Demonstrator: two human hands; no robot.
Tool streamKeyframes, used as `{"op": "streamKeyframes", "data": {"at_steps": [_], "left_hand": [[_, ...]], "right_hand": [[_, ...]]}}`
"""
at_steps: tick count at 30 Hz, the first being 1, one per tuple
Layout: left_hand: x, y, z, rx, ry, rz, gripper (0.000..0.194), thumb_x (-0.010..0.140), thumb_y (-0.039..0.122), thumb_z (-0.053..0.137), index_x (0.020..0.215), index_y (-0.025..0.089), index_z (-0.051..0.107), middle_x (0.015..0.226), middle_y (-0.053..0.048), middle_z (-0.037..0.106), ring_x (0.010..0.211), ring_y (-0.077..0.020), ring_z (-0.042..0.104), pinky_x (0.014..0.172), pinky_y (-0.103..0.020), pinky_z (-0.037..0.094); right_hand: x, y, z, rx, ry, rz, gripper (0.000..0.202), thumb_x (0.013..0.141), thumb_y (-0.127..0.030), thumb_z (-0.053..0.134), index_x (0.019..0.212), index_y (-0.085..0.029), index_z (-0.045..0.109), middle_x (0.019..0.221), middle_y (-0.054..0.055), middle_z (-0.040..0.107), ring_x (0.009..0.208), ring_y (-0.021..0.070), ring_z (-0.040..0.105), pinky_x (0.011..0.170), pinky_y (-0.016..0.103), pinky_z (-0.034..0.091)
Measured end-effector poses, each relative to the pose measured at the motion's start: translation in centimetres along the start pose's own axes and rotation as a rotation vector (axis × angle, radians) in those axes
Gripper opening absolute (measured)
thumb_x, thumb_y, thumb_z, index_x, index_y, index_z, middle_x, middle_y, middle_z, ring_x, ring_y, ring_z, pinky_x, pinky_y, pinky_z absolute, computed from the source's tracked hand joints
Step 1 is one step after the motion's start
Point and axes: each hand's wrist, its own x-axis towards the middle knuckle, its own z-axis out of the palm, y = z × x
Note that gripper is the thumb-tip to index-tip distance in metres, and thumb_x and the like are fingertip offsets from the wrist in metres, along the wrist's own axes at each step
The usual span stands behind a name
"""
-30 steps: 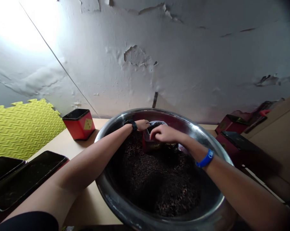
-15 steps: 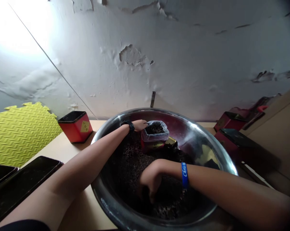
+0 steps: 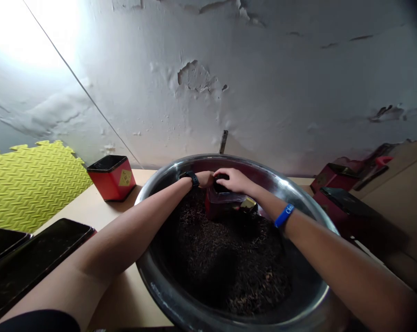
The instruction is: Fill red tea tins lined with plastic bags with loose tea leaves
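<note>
The wide metal basin [image 3: 157, 290] is sitting to the right of a red tin [image 3: 116, 182] and is holding loose dark leaves [image 3: 225, 258] about the red box [image 3: 217, 211] near its far side. My right hand [image 3: 236, 180] is curving over the box's opening, my left hand [image 3: 205, 179] is touching its left edge, and I am finding that I cannot tell either one's grip. Sound handling is calling for a steady box and light pressure, as the thin plastic liner [image 3: 225, 197] is folding at the rim and a gold-labelled piece [image 3: 249, 203] is crowding the right side.

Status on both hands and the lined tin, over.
Left hand at lined tin's rim. Right hand over its mouth, partly hiding contents. Tin inside metal basin, beside dark loose leaves.
</note>
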Motion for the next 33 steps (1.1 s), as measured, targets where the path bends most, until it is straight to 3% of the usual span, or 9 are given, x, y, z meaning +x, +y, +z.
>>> {"op": "streamKeyframes", "data": {"at_steps": [5, 9, 13, 18, 22, 26, 31, 33], "left_hand": [[-0.3, 0.6, -0.6, -0.01, -0.04, -0.107, 0.029, 0.079, 0.024, 0.036, 0.085, 0.009, 0.06, 0.075, -0.007, 0.062, 0.063, -0.0128, 0.054, 0.057, -0.02, 0.04], [-0.4, 0.8, -0.9, -0.063, -0.016, -0.186, 0.031, 0.081, 0.03, 0.036, 0.09, 0.01, 0.058, 0.081, -0.008, 0.062, 0.063, -0.0124, 0.055, 0.056, -0.019, 0.041], [-0.7, 0.9, -0.9, -0.312, -0.052, -0.311, 0.032, 0.083, 0.036, 0.035, 0.091, 0.012, 0.055, 0.082, -0.008, 0.062, 0.061, -0.0124, 0.057, 0.053, -0.02, 0.044], [-0.8, 0.8, -0.7, -0.56, -0.083, -0.462, 0.034, 0.084, 0.039, 0.035, 0.078, 0.01, 0.053, 0.071, -0.009, 0.061, 0.059, -0.0142, 0.058, 0.054, -0.024, 0.047], [-0.9, 0.6, -0.8, -0.732, -0.072, -0.493, 0.032, 0.082, 0.037, 0.041, 0.069, 0.011, 0.052, 0.066, -0.007, 0.06, 0.061, -0.0132, 0.058, 0.057, -0.023, 0.048], [-1.3, 0.8, -1.1, -0.803, -0.079, -0.511, 0.03, 0.079, 0.04, 0.046, 0.07, 0.013, 0.053, 0.064, -0.004, 0.06, 0.063, -0.012, 0.058, 0.061, -0.023, 0.049], [-1.7, 1.1, -1.2, -0.8, -0.138, -0.55, 0.031, 0.079, 0.041, 0.045, 0.073, 0.013, 0.054, 0.065, -0.006, 0.062, 0.066, -0.0149, 0.06, 0.06, -0.025, 0.049], [-1.6, 1.0, -1.2, -0.793, -0.152, -0.544, 0.03, 0.08, 0.04, 0.044, 0.075, 0.012, 0.054, 0.067, -0.007, 0.063, 0.066, -0.0151, 0.06, 0.059, -0.025, 0.049]], "right_hand": [[-0.3, 1.9, -0.6, -0.06, -0.059, -0.029, 0.048, 0.063, -0.004, 0.035, 0.098, -0.021, 0.063, 0.094, 0.003, 0.064, 0.085, 0.016, 0.056, 0.072, 0.025, 0.041], [-0.8, 3.0, -1.4, -0.237, -0.101, 0.004, 0.048, 0.056, -0.002, 0.037, 0.086, -0.023, 0.068, 0.092, 0.003, 0.065, 0.084, 0.0188, 0.057, 0.072, 0.027, 0.041], [-1.1, 3.5, -0.9, -0.279, -0.033, 0.0, 0.048, 0.057, -0.003, 0.037, 0.089, -0.023, 0.067, 0.094, 0.004, 0.065, 0.087, 0.0194, 0.057, 0.075, 0.028, 0.04], [-1.1, 2.2, 0.4, -0.186, -0.029, -0.187, 0.052, 0.061, -0.003, 0.035, 0.101, -0.022, 0.062, 0.108, 0.002, 0.059, 0.099, 0.0172, 0.052, 0.084, 0.027, 0.038], [-1.1, 2.8, -0.1, -0.252, -0.083, -0.132, 0.049, 0.06, -0.003, 0.037, 0.096, -0.021, 0.064, 0.105, 0.003, 0.061, 0.098, 0.0191, 0.053, 0.084, 0.029, 0.038], [-1.1, 4.1, -0.6, -0.272, 0.029, -0.083, 0.049, 0.061, -0.002, 0.035, 0.097, -0.021, 0.063, 0.103, 0.003, 0.061, 0.096, 0.0176, 0.053, 0.085, 0.029, 0.038], [-1.1, 3.8, 0.1, -0.283, -0.12, -0.178, 0.049, 0.062, -0.003, 0.037, 0.101, -0.021, 0.061, 0.115, 0.001, 0.055, 0.105, 0.0179, 0.048, 0.09, 0.029, 0.035], [-1.2, 3.8, -0.2, -0.313, -0.09, -0.138, 0.048, 0.062, -0.004, 0.038, 0.099, -0.023, 0.062, 0.11, 0.002, 0.057, 0.101, 0.0187, 0.05, 0.087, 0.03, 0.036]]}}
